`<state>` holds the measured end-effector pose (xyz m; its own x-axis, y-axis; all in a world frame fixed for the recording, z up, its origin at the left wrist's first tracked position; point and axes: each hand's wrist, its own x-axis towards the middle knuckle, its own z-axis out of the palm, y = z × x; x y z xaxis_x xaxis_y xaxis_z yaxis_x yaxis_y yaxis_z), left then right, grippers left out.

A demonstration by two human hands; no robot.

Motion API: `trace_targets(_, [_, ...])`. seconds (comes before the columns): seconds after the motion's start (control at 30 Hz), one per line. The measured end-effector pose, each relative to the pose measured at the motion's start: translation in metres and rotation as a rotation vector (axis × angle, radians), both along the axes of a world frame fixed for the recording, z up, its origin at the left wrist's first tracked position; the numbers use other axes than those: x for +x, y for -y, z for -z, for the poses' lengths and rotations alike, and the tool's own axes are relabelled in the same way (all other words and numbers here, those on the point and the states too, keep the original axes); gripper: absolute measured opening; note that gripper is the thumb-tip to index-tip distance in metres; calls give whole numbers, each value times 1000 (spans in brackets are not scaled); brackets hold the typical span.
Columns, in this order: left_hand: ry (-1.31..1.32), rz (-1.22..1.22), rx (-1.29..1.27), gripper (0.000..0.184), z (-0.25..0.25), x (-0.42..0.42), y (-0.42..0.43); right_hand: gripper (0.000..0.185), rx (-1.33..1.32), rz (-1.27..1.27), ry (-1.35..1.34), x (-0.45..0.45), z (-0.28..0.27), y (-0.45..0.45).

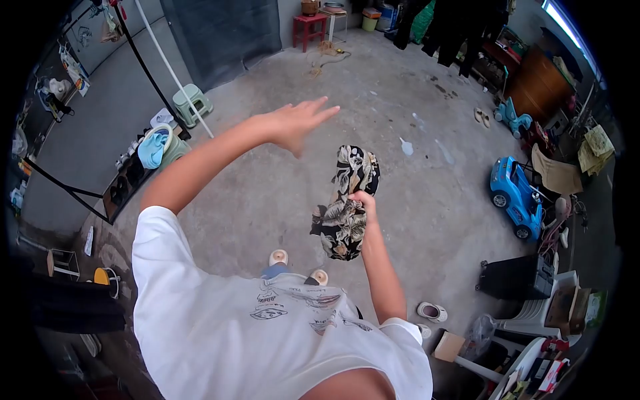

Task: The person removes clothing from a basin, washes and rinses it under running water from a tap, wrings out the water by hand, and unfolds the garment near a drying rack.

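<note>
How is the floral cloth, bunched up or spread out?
Bunched up: the floral cloth shows gathered folds in the right hand.

A concrete floor (247, 193) forms the base surface. Right side: a blue toy car (515, 201), with a black suitcase (513, 279) positioned near it. Far side: a red stool (310, 21) supporting a brown container (310, 8). Left side: a pale green stool (191, 101) near a light-blue cloth (153, 151).
</note>
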<state>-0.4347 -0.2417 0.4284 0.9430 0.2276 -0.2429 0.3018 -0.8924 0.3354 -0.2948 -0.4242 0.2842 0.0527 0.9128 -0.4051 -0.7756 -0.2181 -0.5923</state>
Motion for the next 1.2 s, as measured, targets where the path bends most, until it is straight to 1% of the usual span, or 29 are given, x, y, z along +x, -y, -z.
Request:
trace_targets(0.03, [110,129,473,79,1,-10,32,37,9,-59,-43,6,6,1])
trace_targets(0.07, [220,253,944,83,7,-18,58,45,118,-166,-124,9,0,6])
trace_targets(0.13, [587,595,863,77,42,-17,65,54,216,-390,-336,13,-16,17])
trace_targets(0.17, [711,649,753,74,48,-12,72,59,252,-575,-448,16,-10,19])
trace_targets(0.2, [835,708,644,72,47,-6,78,59,301,-738,-488,17,-3,17])
trace_targets(0.23, [833,721,658,72,43,-2,80,60,362,-735,-54,18,1,20])
trace_targets(0.27, [886,836,569,70,37,1,82,61,408,-701,381,19,2,22])
trace_targets(0.3, [935,951,475,68,30,3,83,65,358,-778,347,14,-14,20])
trace_targets(0.33, [935,969,485,68,24,5,84,60,296,-712,452,6,-34,23])
trace_targets(0.4, [838,1000,633,63,18,8,86,52,92,-577,627,-12,-77,30])
trace_targets(0.43, [746,972,735,64,16,10,86,43,284,-464,766,-4,-62,25])
trace_targets(0.47, [745,977,733,64,22,14,82,35,473,-346,899,3,-46,20])
trace_targets(0.5, [647,847,756,59,36,23,74,37,90,-495,1209,6,-58,8])
trace_targets(0.53, [548,714,773,54,52,32,65,37,76,-417,1369,11,-56,1])
trace_targets(0.57, [467,622,769,45,68,45,56,40,-70,-349,1561,17,-54,-10])
trace_targets(0.6, [384,533,764,38,87,61,48,42,-51,-229,1711,23,-47,-22])
trace_targets(0.63, [360,396,772,31,109,73,44,45,-85,-205,1828,32,-28,-35])
trace_targets(0.67, [332,260,776,25,134,83,43,45,-136,-263,1918,44,-2,-48])
trace_targets(0.7, [322,261,768,25,168,94,42,43,-161,-253,1990,47,21,-55])
trace_targets(0.73, [136,55,573,24,202,106,42,41,-184,-238,2064,47,39,-61])
trace_targets(0.77, [-43,-146,376,23,222,111,44,39,-154,-306,2093,44,58,-64])
trace_targets(0.83, [-86,-62,361,24,240,87,56,36,-133,-416,2131,33,83,-55])
trace_targets(0.87, [-125,27,371,25,242,75,54,31,-135,-475,2116,22,82,-51])
trace_targets(0.93, [-105,104,360,28,241,60,46,37,-114,-500,2058,15,105,-49])
trace_targets(1.0, [-25,249,406,34,230,59,38,41,-178,-253,1905,3,104,-39])
trace_targets(1.07, [127,401,502,41,196,62,33,43,-198,-5,1571,2,100,-24])
trace_targets(1.13, [304,536,597,42,147,67,40,42,116,202,648,-2,92,-6])
trace_targets(1.17, [398,599,656,40,124,70,46,46,222,130,271,4,83,7])
trace_targets(1.2, [404,584,663,40,102,73,54,55,327,133,-3,8,84,14])
